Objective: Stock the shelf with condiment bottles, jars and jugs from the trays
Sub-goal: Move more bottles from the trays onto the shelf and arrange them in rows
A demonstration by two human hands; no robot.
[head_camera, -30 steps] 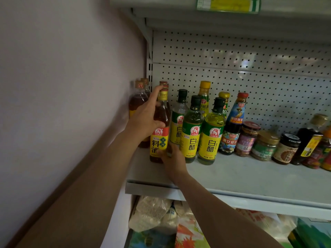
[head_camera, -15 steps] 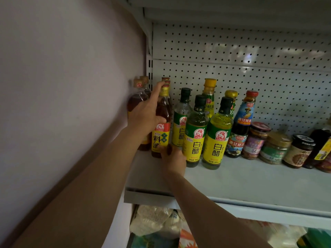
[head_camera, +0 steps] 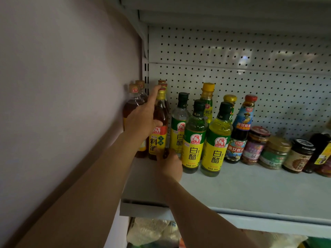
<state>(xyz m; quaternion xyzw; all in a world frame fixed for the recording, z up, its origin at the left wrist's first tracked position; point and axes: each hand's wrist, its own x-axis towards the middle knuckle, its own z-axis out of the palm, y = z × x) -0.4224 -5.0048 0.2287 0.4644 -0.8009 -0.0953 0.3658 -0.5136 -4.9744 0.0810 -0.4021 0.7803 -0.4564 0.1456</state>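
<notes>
While my left hand point(head_camera: 143, 120) wraps the shoulder of the cooking wine bottle point(head_camera: 160, 126), forefinger stretched up along its neck to the gold cap, my right hand point(head_camera: 169, 162) pinches the same bottle low at its base. Bottle stands upright on the shelf point(head_camera: 250, 190), near the left end, close to the front. Just left of it, against the wall point(head_camera: 62, 86): two amber bottles point(head_camera: 133, 104), one behind the other. Just right: three white vinegar bottles point(head_camera: 194, 136), green caps, yellow labels, staggered front to back. Behind those, yellow-capped bottles. Further right an oyster sauce bottle point(head_camera: 240, 129), then a row of jars point(head_camera: 275, 153). Pegboard point(head_camera: 250, 68) backs the shelf. Bagged goods show on the level below.
</notes>
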